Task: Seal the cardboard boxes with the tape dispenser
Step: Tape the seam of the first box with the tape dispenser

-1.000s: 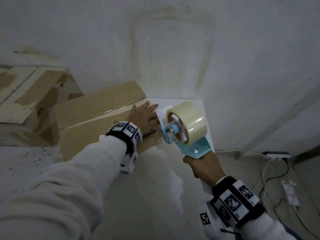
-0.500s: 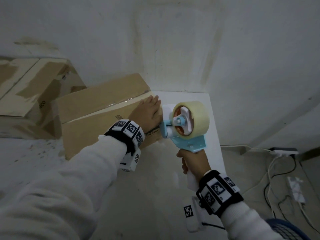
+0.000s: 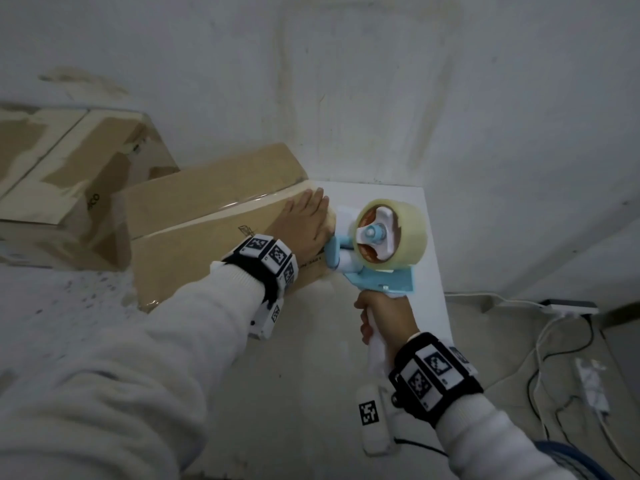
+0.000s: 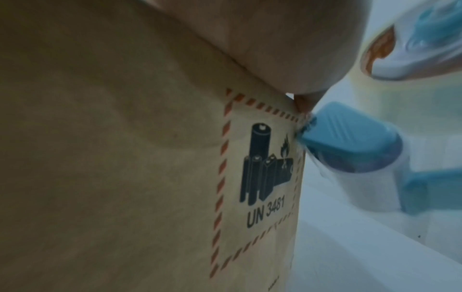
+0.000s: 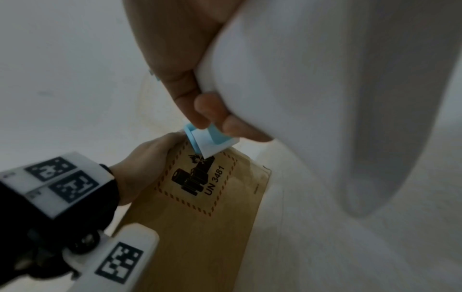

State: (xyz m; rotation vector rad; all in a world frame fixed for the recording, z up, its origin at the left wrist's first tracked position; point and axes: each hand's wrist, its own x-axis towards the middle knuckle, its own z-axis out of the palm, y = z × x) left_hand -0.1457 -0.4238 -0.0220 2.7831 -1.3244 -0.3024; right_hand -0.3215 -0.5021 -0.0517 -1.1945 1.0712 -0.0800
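A brown cardboard box (image 3: 207,209) lies on a white table (image 3: 429,278), with a strip of clear tape along its top seam. My left hand (image 3: 304,223) lies flat on the box's right top corner, fingers straight. My right hand (image 3: 384,317) grips the white handle of a blue and white tape dispenser (image 3: 377,251) carrying a roll of clear tape (image 3: 408,233). The dispenser's blue nose (image 4: 350,142) touches the box's right end (image 4: 287,158), beside a battery warning label (image 5: 200,177). The left palm (image 4: 262,43) presses the top edge there.
A second, larger cardboard box (image 3: 59,181) with torn tape patches stands at the far left against the wall. On the floor at the right lie cables (image 3: 554,341) and a power strip (image 3: 568,306). The table's right edge runs close to the dispenser.
My right hand has swung the dispenser down and in, from raised beside the box to pressing against its right end. My left hand has stayed flat on the corner.
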